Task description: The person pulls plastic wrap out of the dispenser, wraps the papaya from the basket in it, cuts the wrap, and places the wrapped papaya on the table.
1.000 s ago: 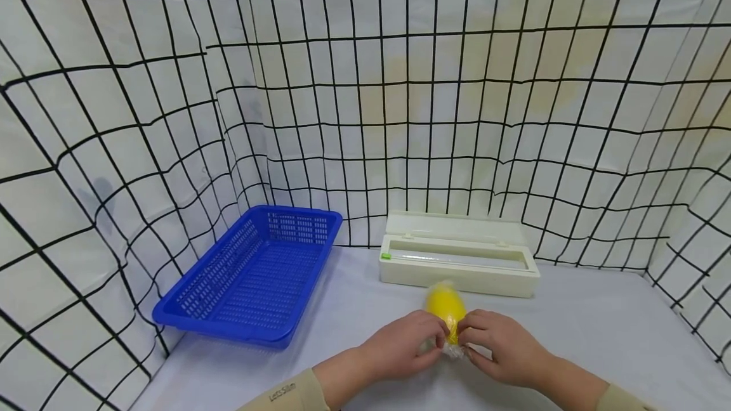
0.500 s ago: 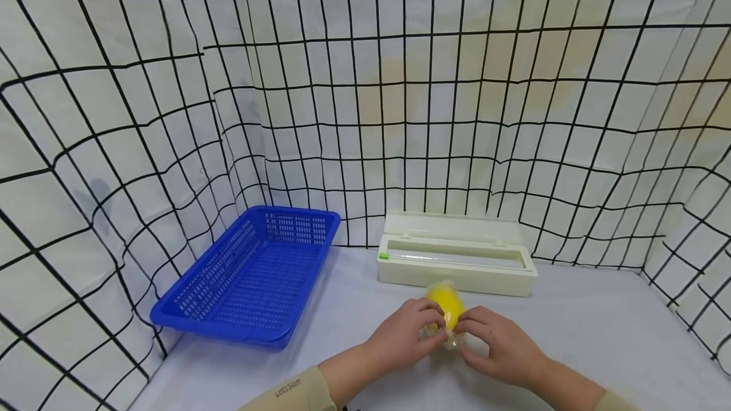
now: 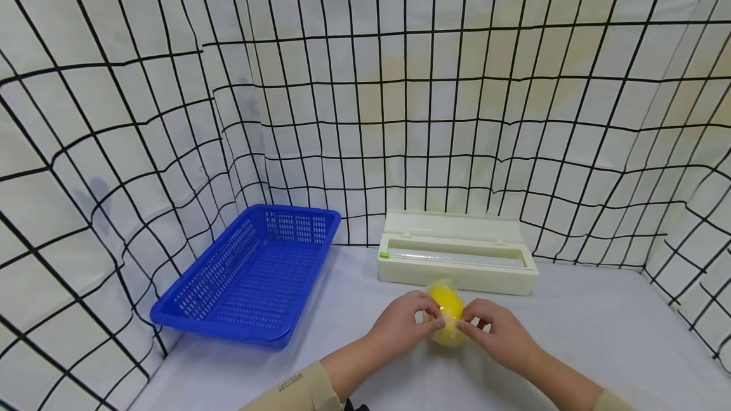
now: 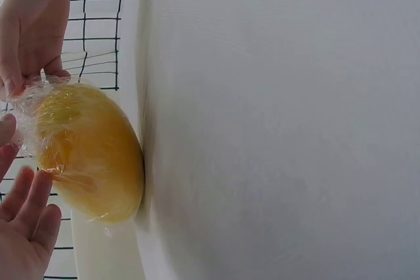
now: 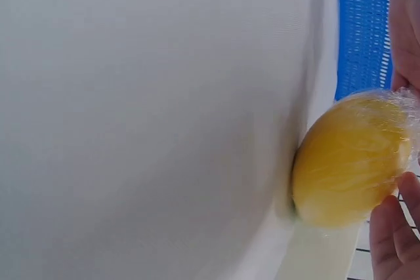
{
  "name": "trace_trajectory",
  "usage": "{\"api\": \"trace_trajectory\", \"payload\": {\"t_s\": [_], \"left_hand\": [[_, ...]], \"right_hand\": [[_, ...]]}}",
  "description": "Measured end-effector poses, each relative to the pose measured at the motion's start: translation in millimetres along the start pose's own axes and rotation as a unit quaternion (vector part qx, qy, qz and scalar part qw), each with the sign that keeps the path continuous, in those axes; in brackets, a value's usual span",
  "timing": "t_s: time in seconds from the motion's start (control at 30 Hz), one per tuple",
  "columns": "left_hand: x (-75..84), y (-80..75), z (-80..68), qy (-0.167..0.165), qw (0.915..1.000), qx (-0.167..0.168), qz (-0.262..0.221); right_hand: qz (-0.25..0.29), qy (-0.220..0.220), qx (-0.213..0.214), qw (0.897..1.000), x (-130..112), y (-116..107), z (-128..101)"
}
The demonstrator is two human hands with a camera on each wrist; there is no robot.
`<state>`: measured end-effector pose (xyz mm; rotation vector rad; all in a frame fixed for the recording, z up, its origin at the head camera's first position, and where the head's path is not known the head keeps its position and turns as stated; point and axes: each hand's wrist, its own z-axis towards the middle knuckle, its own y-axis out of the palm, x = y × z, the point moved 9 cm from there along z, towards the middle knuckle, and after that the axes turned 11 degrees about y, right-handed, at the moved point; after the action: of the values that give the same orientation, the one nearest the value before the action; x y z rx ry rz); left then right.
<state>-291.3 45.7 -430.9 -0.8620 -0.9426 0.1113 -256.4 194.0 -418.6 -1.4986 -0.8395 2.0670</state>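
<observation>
Near the front of the white surface (image 3: 571,347), just before the long cream box (image 3: 457,262): a yellow fruit (image 3: 446,313) wrapped in clear film (image 4: 33,106), resting on the cloth between the two hands. Left hand (image 3: 402,332) at its left side, grip closed lightly round the fruit, thumb and fingertips on the wrap. Right hand (image 3: 502,338) at its right side, grip pinching a gathered bit of film at the fruit's end, plain in the left wrist view.

Looks like the smoothing and closing of the wrap, with most of the skin already covered. Calls, by this reading, for a gentle press of the loose end flat against the fruit, and a steady hold from the other side against rolling.

Hard to tell whether the underside is fully covered, hidden against the cloth. Both wrist views cut off most of each hand. Fingertips partly hidden behind the fruit in the head view. Contents of the box unclear. Blue basket (image 3: 251,278) well apart at left.
</observation>
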Motion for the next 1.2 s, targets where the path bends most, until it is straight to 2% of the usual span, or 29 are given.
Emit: {"api": "trace_trajectory", "payload": {"t_s": [0.1, 0.2, 0.37, 0.57, 0.7, 0.8, 0.97, 1.2], "left_hand": [[-1.2, -1.0, 1.5, -0.011, 0.9999, 0.004, 0.002], [-4.8, 1.0, 1.5, -0.031, 0.9995, 0.000, -0.008], [-8.3, 1.9, 2.1, -0.044, 0.9985, 0.000, -0.031], [-10.9, 2.9, 5.2, -0.051, 0.9982, -0.005, -0.032], [-11.9, 4.6, 6.7, -0.050, 0.9983, -0.009, -0.030], [-9.9, 5.2, 8.3, -0.044, 0.9986, -0.010, -0.028], [-6.8, 7.4, 11.6, -0.036, 0.9987, -0.014, -0.031], [-6.3, 10.6, 15.8, -0.037, 0.9986, 0.004, -0.038]], "right_hand": [[-0.015, 0.015, -0.009, 1.000, 0, 0, 1], [-0.049, 0.006, -0.012, 0.999, -3, 1, 0], [-0.086, -0.003, 0.011, 0.996, -5, 0, 1], [-0.112, 0.061, 0.040, 0.991, 5, -4, 7], [-0.089, 0.092, 0.035, 0.991, 12, -5, 12], [-0.046, 0.126, 0.013, 0.991, 21, -2, 16], [0.055, 0.200, -0.032, 0.978, 38, 3, 17], [0.102, 0.208, -0.073, 0.970, 43, 8, 19]]}}
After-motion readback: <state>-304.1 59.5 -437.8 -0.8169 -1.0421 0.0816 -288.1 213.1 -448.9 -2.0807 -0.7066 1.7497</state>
